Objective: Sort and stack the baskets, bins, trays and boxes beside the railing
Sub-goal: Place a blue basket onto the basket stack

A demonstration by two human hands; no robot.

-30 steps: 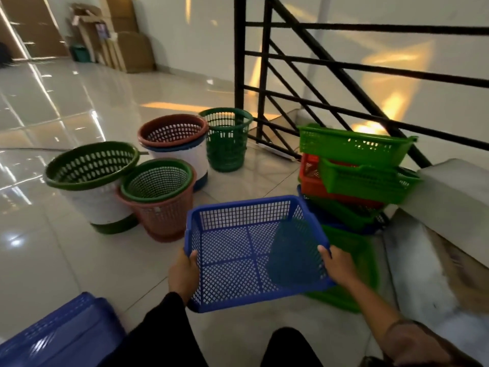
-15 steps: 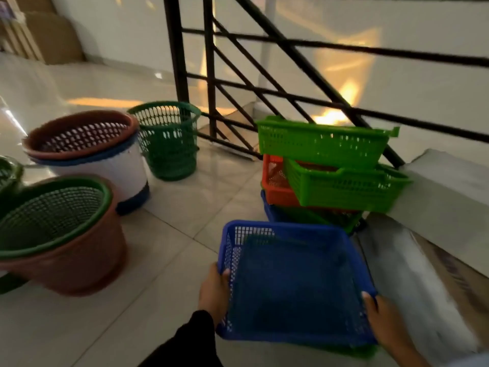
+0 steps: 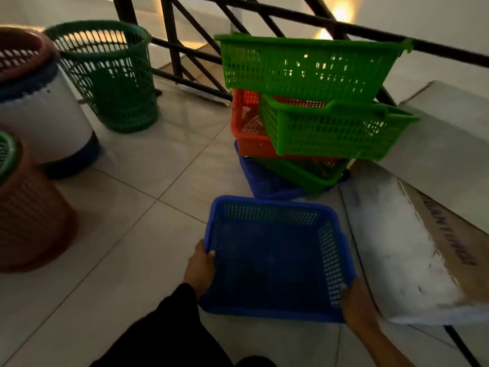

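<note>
— What can't you make out?

— The frame is dim and blurred. A brown bin at nine o'clock is cut off, and the blue basket's floor is too dark to read.

— Where is it?

— On the tiled floor at six o'clock, mouth up, roughly square, its far wall toward the basket stack at twelve.

— The grip?

— I see the left hand holding the left rim, thumb inside; the right hand clasps the right rim.
</note>
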